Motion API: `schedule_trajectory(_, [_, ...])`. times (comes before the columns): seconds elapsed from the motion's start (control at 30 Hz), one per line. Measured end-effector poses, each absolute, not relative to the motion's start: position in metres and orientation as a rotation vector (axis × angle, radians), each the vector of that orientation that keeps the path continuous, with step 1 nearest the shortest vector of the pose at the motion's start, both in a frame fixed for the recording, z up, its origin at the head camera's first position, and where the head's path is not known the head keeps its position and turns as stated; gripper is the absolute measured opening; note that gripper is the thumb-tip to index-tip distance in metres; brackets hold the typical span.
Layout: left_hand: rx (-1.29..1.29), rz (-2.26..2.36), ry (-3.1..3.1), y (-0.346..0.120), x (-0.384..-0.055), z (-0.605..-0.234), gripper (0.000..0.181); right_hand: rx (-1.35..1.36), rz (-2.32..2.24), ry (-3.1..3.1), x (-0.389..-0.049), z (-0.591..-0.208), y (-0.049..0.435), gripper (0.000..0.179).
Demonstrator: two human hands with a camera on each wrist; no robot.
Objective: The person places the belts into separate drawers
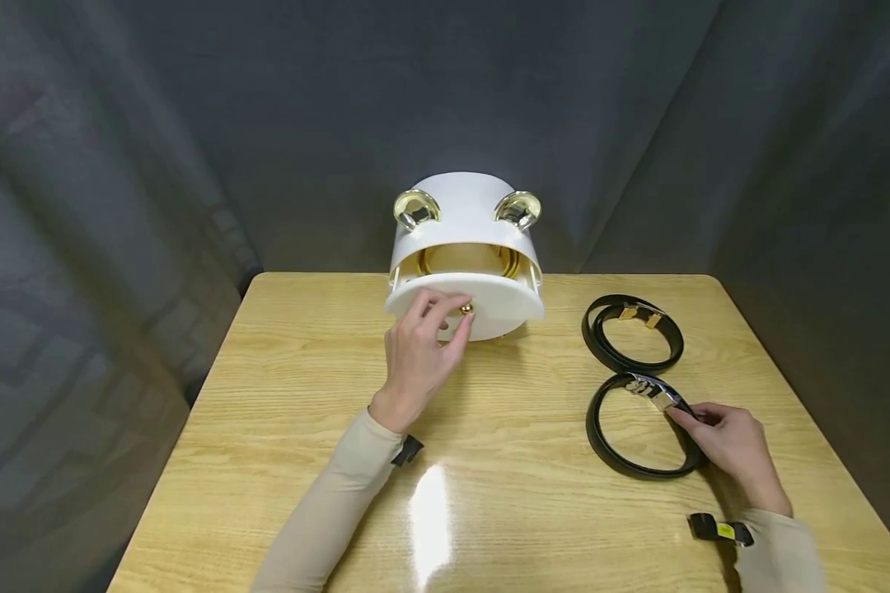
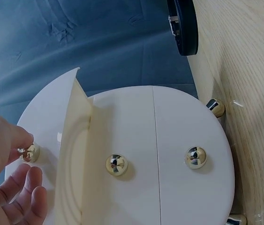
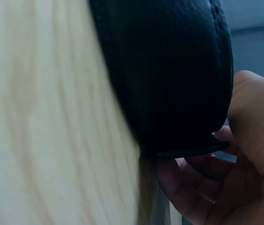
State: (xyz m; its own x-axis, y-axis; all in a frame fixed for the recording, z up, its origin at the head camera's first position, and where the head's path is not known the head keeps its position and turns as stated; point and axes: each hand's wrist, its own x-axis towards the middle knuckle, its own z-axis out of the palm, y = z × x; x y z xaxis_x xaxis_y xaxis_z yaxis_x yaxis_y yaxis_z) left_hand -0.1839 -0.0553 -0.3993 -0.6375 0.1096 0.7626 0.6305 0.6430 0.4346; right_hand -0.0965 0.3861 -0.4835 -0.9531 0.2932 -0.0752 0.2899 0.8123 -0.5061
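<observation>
My left hand (image 1: 419, 354) pinches the gold ball knob (image 2: 34, 152) on the front of a white drawer (image 1: 504, 301). This drawer stands part way out of a small rounded white cabinet (image 1: 463, 202), and gold curved edges show inside. Two lower drawer fronts with gold knobs (image 2: 116, 164) sit closed in the left wrist view. At the right, my right hand (image 1: 734, 449) holds a coiled black belt (image 1: 601, 441) with a silver buckle (image 1: 653, 391), thumb near the buckle. In the right wrist view the dark strap (image 3: 164, 75) covers part of the fingers.
A second coiled black belt (image 1: 601, 350) with gold fittings lies just behind the held one. Two shiny gold cups (image 1: 417, 207) stick out from the cabinet top. The wooden table (image 1: 304, 354) ends at dark grey curtains (image 1: 326, 140) behind and on both sides.
</observation>
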Motion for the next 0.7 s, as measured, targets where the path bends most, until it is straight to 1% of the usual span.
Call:
schedule_trajectory(0.43, [-0.558, -0.928, -2.135, -0.053, -0.189, -0.398, 0.019, -0.505, 0.745, -2.953, -0.091, -0.487, 0.384, 0.052])
schedule_trajectory(0.53, [-0.556, -0.932, -2.128, -0.053, -0.192, -0.398, 0.019, -0.462, 0.775, -2.958, -0.093, -0.489, 0.384, 0.053])
schedule_trajectory(0.7, [-0.552, -0.946, -2.126, -0.053, -0.196, -0.399, 0.020, -0.398, 0.799, -2.957, -0.095, -0.493, 0.384, 0.066])
